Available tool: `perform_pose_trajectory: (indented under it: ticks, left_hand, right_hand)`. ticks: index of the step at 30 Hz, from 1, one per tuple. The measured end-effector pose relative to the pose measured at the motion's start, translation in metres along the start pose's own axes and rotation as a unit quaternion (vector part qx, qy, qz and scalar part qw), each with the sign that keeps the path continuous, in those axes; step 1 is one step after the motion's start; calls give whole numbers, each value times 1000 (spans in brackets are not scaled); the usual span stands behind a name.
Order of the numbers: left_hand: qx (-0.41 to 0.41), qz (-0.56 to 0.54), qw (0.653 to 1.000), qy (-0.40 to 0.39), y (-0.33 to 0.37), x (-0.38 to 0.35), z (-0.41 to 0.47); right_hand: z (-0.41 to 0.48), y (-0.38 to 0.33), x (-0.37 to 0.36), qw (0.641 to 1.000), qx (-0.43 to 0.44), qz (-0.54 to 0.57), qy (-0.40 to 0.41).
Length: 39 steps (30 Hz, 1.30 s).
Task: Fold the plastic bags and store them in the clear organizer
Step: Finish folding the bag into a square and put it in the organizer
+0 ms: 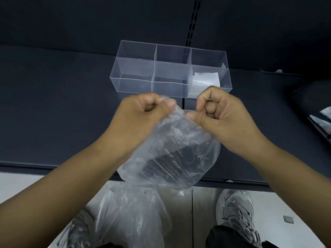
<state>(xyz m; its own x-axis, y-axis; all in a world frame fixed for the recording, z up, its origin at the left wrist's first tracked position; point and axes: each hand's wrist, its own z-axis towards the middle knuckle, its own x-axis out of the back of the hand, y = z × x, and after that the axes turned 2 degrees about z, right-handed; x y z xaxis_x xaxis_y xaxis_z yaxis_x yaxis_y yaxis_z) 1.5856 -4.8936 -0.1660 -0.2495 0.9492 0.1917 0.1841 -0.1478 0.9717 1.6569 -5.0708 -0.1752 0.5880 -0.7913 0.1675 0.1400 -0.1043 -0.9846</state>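
Both hands hold a clear plastic bag [172, 154] in the air above the front edge of the dark shelf [53, 104]. The left hand [141, 111] pinches the bag's top edge with curled fingers [143, 100]; the right hand [220, 113] pinches it between thumb and curled fingers. Behind stands the clear organizer [136, 68] (three compartments in a row), with a folded bag [206, 79] in its right compartment. Another crumpled bag [132, 212] lies lower, near grey shoes [234, 212].
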Motion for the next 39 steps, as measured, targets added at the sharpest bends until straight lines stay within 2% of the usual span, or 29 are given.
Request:
perform_pose_trajectory:
  ticks: [2, 7, 9, 12, 18, 20, 24, 30, 35, 39]
  left_hand:
    - [26, -7, 997, 69, -12, 16, 4]
    - [88, -14, 979, 181, -56, 57, 23]
    - [109, -4, 973, 201, -73, 68, 31]
    - [132, 15, 970, 204, -94, 74, 36]
    - [149, -9, 960, 236, -112, 80, 38]
    - [146, -8, 960, 240, -115, 81, 38]
    - [140, -11, 959, 246, -116, 80, 37]
    - [133, -29, 955, 262, -114, 84, 36]
    - [137, -27, 959, 247, -117, 84, 36]
    - [139, -36, 958, 248, -119, 89, 39]
  right_hand:
    - [1, 7, 15, 999, -28, -35, 8]
    - [-1, 38, 64, 986, -119, -115, 22]
    - [-2, 48, 81, 979, -145, -134, 44]
    - [-5, 56, 87, 982, -148, -94, 70]
    - [-24, 62, 39, 977, -169, -77, -104]
    - [-32, 63, 24, 975, -181, -24, -125]
    - [-32, 57, 20, 976, -171, 122, -65]
    - [-23, 49, 34, 943, -193, 271, -19]
    - [-10, 52, 37, 929, -199, 295, 102]
    - [-4, 53, 60, 948, -175, 219, 150]
